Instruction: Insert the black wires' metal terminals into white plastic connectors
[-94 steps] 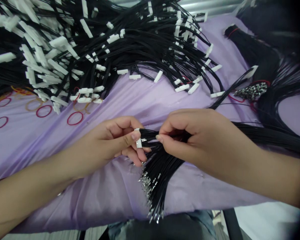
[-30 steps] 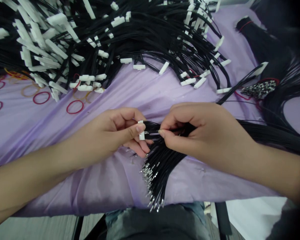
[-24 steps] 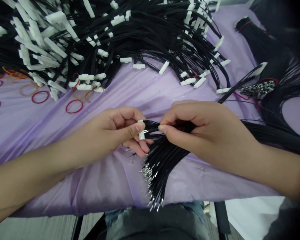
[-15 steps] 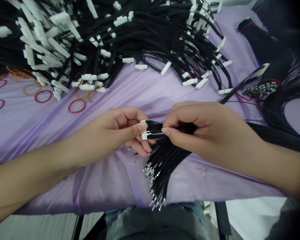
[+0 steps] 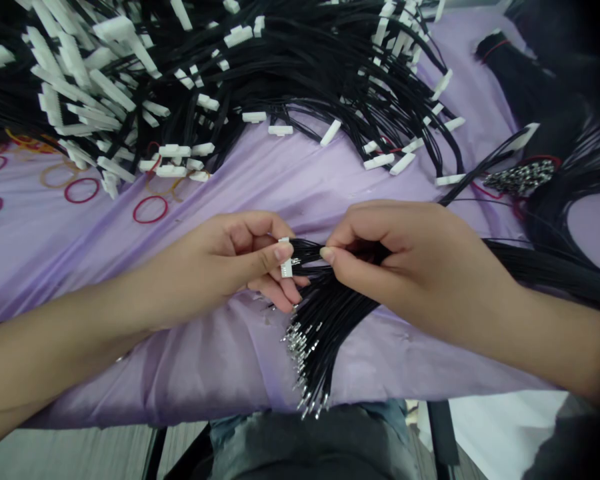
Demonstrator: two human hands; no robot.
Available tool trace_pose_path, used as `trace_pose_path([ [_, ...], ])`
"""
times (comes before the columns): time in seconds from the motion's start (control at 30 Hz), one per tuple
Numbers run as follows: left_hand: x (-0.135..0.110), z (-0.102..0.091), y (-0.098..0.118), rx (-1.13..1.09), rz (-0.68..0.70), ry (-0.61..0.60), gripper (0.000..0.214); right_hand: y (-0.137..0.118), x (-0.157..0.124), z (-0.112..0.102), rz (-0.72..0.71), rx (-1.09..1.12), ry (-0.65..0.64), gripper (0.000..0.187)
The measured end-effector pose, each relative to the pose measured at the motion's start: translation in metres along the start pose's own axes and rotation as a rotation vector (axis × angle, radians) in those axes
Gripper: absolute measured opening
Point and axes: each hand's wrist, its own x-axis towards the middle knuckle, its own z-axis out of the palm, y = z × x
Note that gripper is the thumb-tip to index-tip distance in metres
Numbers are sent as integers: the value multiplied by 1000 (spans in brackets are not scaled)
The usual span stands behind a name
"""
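Frame centre: left hand (image 5: 245, 257) pinches white connector (image 5: 287, 268), partly covered by that grip, black wires (image 5: 307, 252) running into its right side, seating depth unclear. Right hand (image 5: 397, 240) pinches wires just beside it, number hidden; upper right, dark bundle (image 5: 530, 93) fades into shadow

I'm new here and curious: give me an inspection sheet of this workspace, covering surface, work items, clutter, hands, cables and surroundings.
Surface: purple cloth, wrinkled.
Work items: small white connector; silver terminal beside it.
Clutter: loose rubber bands, red and yellowish, at left.
Hands: left hand pinches the connector; right hand pinches black wires.
Cables: pile of black cables with white ends along the far side; metal-tipped wires fan out below the hands; red-banded bundle at right.
Surroundings: grey floor and white material beyond the cloth's near edge.
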Motion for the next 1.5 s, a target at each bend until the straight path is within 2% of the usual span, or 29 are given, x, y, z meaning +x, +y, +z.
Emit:
trace_pose_path([
  [0.2, 0, 0, -2, 35, 4, 16, 12, 2, 1, -1, -47, 37, -27, 13],
  [0.47, -2, -3, -4, 40, -7, 7, 14, 2, -3, 2, -72, 15, 36, 11],
  [0.67, -1, -3, -3, 8, 2, 1, 12, 0, -4, 5, -23, -3, 34, 13],
  [1.0, 2, 4, -2, -20, -25, 78, 16, -4, -3, 11, 1, -40, -10, 15],
  [1.33, 1, 5, -5, -7, -4, 118, 14, 2, -1, 23, -96, -4, 43, 15],
  [1.43, -2, 6, -4, 8, 23, 94, 18, -1, -1, 11, -201, -44, -1, 16],
  [1.5, -2, 4, -5, -1, 61, 105, 20, -1, -1, -8, -265, -182, 27, 21],
])
